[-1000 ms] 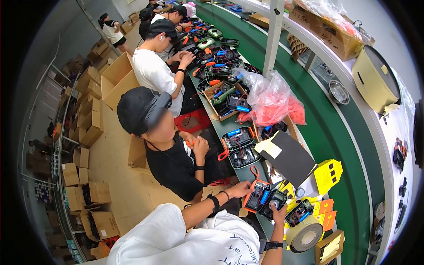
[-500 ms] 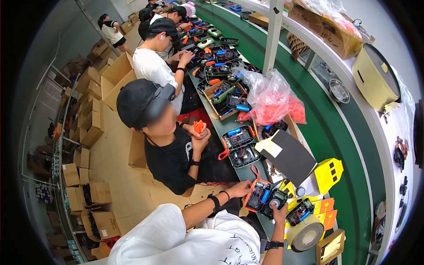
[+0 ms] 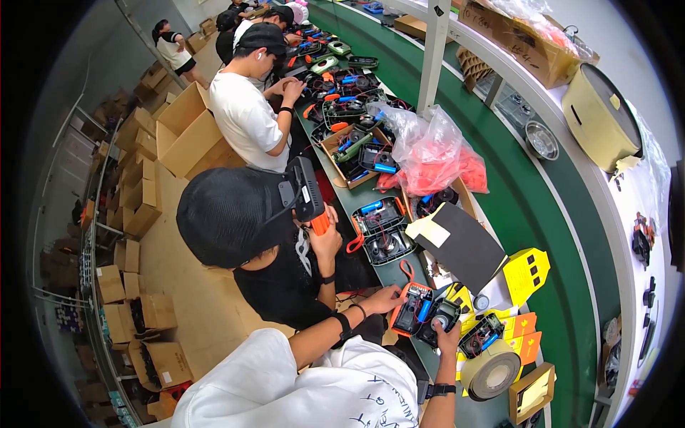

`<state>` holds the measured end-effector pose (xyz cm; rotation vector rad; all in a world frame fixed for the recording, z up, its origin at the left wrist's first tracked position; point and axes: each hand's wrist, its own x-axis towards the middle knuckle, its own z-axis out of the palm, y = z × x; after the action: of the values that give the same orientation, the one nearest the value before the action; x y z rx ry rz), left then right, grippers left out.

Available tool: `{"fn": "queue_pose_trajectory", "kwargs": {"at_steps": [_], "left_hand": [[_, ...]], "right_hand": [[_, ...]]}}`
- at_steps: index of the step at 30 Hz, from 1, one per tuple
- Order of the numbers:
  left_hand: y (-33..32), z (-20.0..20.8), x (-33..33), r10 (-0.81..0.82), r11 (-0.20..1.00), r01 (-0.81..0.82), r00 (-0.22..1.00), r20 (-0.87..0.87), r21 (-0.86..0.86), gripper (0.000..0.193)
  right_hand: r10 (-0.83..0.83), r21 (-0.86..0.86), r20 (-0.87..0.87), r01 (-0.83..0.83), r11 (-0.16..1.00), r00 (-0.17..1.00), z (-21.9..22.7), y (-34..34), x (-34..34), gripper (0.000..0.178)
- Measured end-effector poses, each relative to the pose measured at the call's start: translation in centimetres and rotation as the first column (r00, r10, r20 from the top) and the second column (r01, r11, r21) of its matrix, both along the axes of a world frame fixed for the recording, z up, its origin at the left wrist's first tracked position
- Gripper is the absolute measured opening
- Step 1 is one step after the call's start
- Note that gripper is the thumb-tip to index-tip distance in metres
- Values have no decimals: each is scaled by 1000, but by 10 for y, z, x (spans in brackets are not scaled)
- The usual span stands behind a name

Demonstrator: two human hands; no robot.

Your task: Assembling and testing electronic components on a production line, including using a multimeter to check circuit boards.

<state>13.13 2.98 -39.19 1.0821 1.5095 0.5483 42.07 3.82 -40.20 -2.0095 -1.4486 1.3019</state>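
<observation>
An opened electronic device point(image 3: 412, 309) lies spread in two halves in front of me. Its orange-rimmed half shows wiring and a blue cylindrical battery; the dark half has a round part in it. My left hand point(image 3: 386, 299) grips the orange half at its left edge, fingers partly hidden by the casing. My right hand point(image 3: 447, 337) holds the dark half point(image 3: 445, 315) from the near right side, thumb near the round part. Just right of that hand lies another opened device point(image 3: 482, 336) with a blue battery.
A roll of tape point(image 3: 492, 369) and a small cardboard box point(image 3: 532, 394) stand at the right. Beyond are yellow and orange cards, a black sheet point(image 3: 464, 242), another opened device point(image 3: 383, 230) and a plastic bag point(image 3: 435, 153). A co-worker point(image 3: 235, 221) sits close at my left.
The nearest co-worker's head has turned and bent down toward the orange piece in their hands. My hands keep their hold on the two halves; the whole view has shifted slightly.
</observation>
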Motion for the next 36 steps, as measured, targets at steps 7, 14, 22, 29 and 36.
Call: {"fn": "queue_pose_trajectory", "kwargs": {"at_steps": [7,14,22,29,36], "left_hand": [[-1,-3,3,15,1000,-15,1000,3,2,55],[1,0,4,27,999,-26,999,-25,19,52],[0,-3,1,-8,1000,8,1000,-10,-12,56],[-1,-4,1,1,999,-1,1000,-13,-40,55],[-1,-3,1,8,998,-10,1000,-26,-57,57]], "right_hand": [[-10,33,-55,11,999,998,3,0,1,106],[-58,65,3,58,996,998,14,0,-8,96],[-45,25,25,44,999,999,9,-1,-7,102],[-40,12,-83,42,999,996,8,0,-5,105],[-36,44,-30,37,998,999,3,-1,-4,105]]}}
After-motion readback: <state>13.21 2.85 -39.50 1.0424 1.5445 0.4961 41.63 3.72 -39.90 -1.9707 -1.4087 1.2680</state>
